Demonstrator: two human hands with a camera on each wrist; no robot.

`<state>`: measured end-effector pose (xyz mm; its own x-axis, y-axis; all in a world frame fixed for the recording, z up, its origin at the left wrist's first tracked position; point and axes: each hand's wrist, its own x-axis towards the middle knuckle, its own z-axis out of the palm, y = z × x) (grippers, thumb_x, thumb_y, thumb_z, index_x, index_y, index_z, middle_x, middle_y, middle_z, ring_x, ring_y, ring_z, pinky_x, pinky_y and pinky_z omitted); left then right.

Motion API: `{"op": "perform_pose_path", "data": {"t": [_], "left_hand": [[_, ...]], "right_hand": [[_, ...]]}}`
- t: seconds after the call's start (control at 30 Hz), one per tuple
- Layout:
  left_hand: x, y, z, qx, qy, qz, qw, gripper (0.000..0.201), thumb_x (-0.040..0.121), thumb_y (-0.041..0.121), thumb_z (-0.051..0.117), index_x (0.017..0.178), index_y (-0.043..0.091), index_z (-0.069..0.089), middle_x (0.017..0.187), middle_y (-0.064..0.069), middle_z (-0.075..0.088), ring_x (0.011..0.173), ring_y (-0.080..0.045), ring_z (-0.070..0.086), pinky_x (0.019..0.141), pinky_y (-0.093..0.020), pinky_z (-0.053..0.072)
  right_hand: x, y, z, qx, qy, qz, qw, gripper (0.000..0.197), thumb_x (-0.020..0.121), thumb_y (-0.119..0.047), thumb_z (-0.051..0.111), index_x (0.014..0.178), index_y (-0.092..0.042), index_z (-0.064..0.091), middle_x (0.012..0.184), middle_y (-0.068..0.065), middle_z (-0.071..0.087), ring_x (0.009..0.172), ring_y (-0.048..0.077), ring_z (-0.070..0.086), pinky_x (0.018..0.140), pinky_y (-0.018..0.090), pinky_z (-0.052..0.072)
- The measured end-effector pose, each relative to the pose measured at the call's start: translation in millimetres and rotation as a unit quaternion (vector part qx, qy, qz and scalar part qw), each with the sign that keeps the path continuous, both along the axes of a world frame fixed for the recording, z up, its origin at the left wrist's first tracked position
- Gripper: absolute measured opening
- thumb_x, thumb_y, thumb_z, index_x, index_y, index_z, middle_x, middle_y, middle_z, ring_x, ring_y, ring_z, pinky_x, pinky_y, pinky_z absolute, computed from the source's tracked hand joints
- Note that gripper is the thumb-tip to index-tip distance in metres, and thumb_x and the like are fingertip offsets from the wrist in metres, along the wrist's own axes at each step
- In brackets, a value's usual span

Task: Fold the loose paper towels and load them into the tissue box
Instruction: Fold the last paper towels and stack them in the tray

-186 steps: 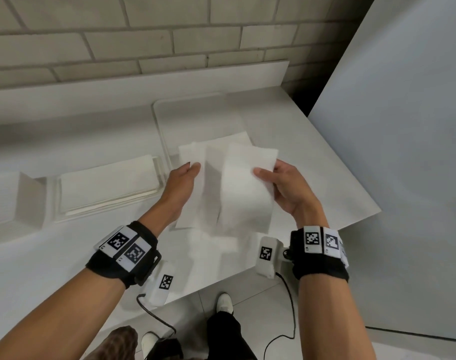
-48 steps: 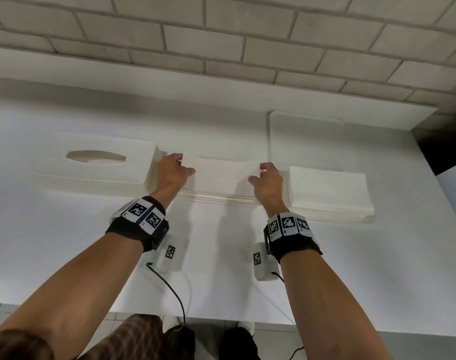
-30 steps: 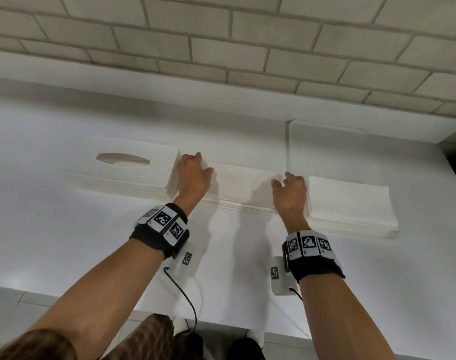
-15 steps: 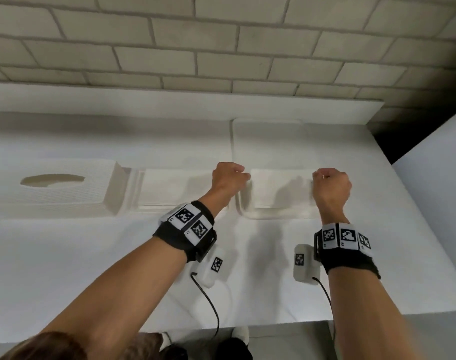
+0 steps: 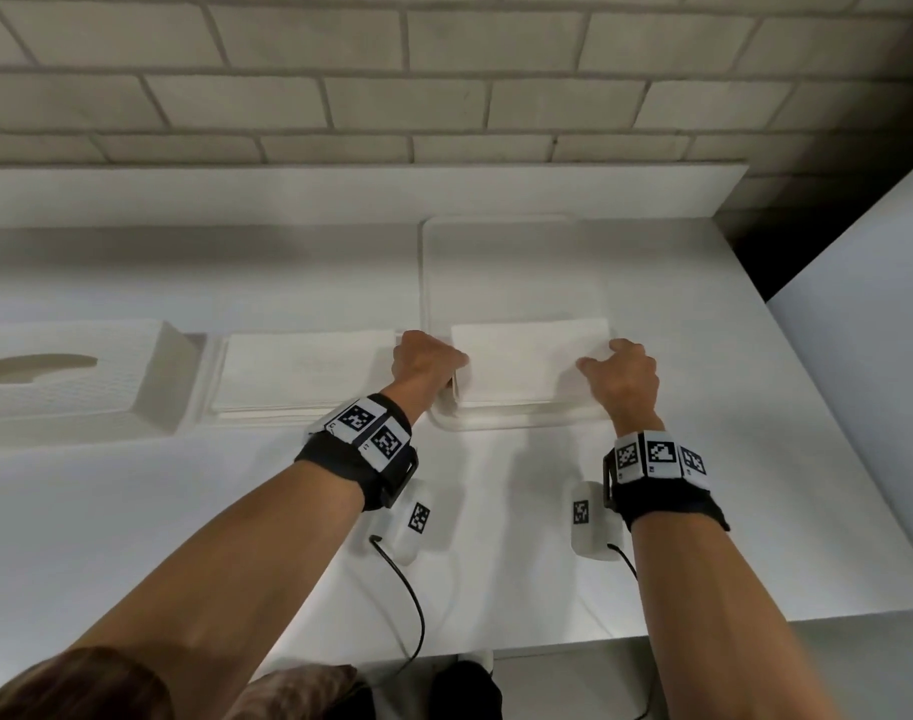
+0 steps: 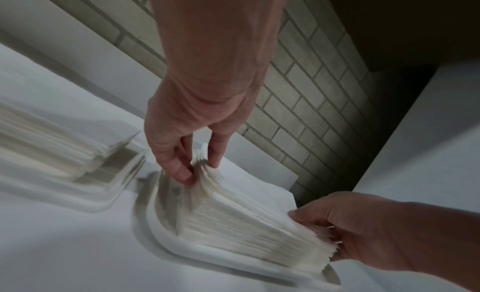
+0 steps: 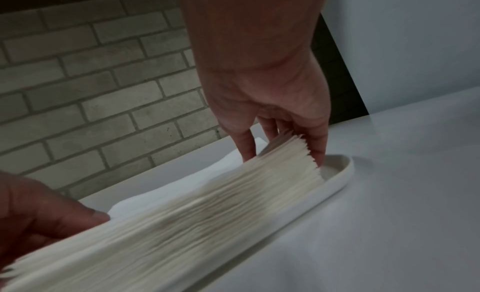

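Now at frame centre, left hand (image 5: 427, 362) and right hand (image 5: 622, 379) pinch opposite ends of the paper towel stack (image 5: 527, 367) on its tray (image 5: 511, 420); probably peeling the top sheet for folding next.

Looks like a staged recording bench rather than a lived-in home: plain white counter (image 5: 132, 511) set against a grey painted brick wall (image 5: 444, 70), a blank white panel (image 5: 870, 381) standing at the right edge, only a white tray (image 5: 496, 262) and a white tissue box (image 5: 69, 387) laid out, coded marker bands (image 5: 363, 433) strapped on both wrists, wired camera pods (image 5: 410, 527) hanging under them, cables trailing down to a tiled floor
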<state>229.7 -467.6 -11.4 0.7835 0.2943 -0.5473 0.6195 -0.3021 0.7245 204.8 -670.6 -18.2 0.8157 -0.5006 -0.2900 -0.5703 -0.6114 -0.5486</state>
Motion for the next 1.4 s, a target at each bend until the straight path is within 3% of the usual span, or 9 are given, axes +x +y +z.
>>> {"op": "perform_pose_path", "data": {"t": [0.2,0.33,0.47,0.7,0.87,0.93,1.17,1.27,1.4], "left_hand": [[1.6,2.6,13.2,-0.142,0.019,0.029,0.989,0.027,0.075,0.007,0.076,0.098,0.001,0.064,0.084,-0.009,0.063,0.072,-0.019,0.058,0.072,-0.028,0.053],[-1.9,-2.7,25.2,-0.149,0.021,-0.025,0.988,0.051,0.071,0.019,0.077,0.117,0.002,0.062,0.108,-0.011,0.062,0.102,-0.025,0.059,0.088,-0.034,0.048],[-9.4,-11.5,38.4,-0.182,0.033,-0.095,0.978,0.055,0.061,0.02,0.078,0.112,0.005,0.064,0.114,-0.011,0.067,0.102,-0.029,0.065,0.088,-0.037,0.055],[-11.3,-17.9,45.7,-0.216,-0.003,-0.082,0.973,0.042,0.075,0.008,0.073,0.113,-0.005,0.063,0.095,-0.016,0.065,0.073,-0.026,0.06,0.054,-0.027,0.048],[-14.3,-27.0,47.4,-0.16,-0.028,-0.071,0.984,0.01,0.078,0.01,0.072,0.079,0.008,0.062,0.081,-0.001,0.059,0.073,-0.017,0.053,0.058,-0.021,0.039],[-16.6,-28.8,46.8,-0.154,-0.032,-0.065,0.985,0.022,0.078,0.011,0.071,0.067,0.012,0.052,0.075,0.001,0.054,0.071,-0.016,0.05,0.056,-0.022,0.036],[-20.7,-30.1,49.4,-0.173,-0.012,-0.013,0.985,0.02,0.078,0.012,0.071,0.095,0.016,0.062,0.124,-0.001,0.051,0.092,-0.019,0.05,0.065,-0.027,0.039],[-20.7,-29.3,50.0,-0.182,-0.003,0.003,0.983,0.018,0.075,0.009,0.072,0.089,0.013,0.062,0.109,-0.004,0.057,0.082,-0.018,0.053,0.06,-0.025,0.04],[-18.0,-25.7,49.6,-0.183,0.013,-0.009,0.983,0.019,0.073,0.008,0.072,0.09,0.007,0.063,0.104,-0.008,0.063,0.094,-0.026,0.058,0.074,-0.029,0.046]], "right_hand": [[-0.5,2.2,-1.2,0.005,-0.002,-0.011,1.0,0.054,0.091,-0.021,0.061,0.139,-0.004,0.045,0.138,0.016,0.051,0.131,0.032,0.044,0.105,0.039,0.037],[-0.1,0.8,-1.6,0.015,-0.003,-0.018,1.0,0.054,0.09,-0.02,0.061,0.139,-0.004,0.044,0.139,0.016,0.051,0.131,0.033,0.043,0.106,0.04,0.036],[0.2,0.1,-1.5,0.027,-0.006,-0.027,0.999,0.055,0.089,-0.021,0.063,0.139,-0.005,0.046,0.138,0.015,0.053,0.13,0.033,0.046,0.106,0.039,0.037],[-1.0,-2.0,-0.6,0.035,-0.007,-0.031,0.999,0.057,0.088,-0.021,0.064,0.14,-0.007,0.046,0.139,0.014,0.052,0.13,0.033,0.047,0.103,0.039,0.04],[-1.6,-2.8,-1.2,0.042,-0.005,-0.027,0.999,0.058,0.088,-0.024,0.064,0.141,-0.009,0.045,0.143,0.012,0.047,0.133,0.032,0.043,0.108,0.041,0.037],[-1.6,-2.2,-1.6,0.042,-0.007,-0.026,0.999,0.058,0.088,-0.023,0.064,0.141,-0.008,0.045,0.143,0.012,0.048,0.133,0.032,0.043,0.108,0.04,0.036],[-1.3,-1.8,-0.6,0.032,-0.004,-0.022,0.999,0.057,0.088,-0.022,0.064,0.14,-0.007,0.045,0.143,0.012,0.047,0.134,0.031,0.041,0.107,0.039,0.035],[-1.4,-1.1,1.2,0.034,-0.003,-0.021,0.999,0.057,0.088,-0.022,0.064,0.14,-0.007,0.045,0.143,0.012,0.046,0.134,0.03,0.04,0.107,0.039,0.035],[-1.9,-1.7,1.1,0.034,-0.001,-0.024,0.999,0.058,0.088,-0.024,0.065,0.14,-0.008,0.046,0.142,0.012,0.048,0.134,0.03,0.04,0.106,0.038,0.035]]}}
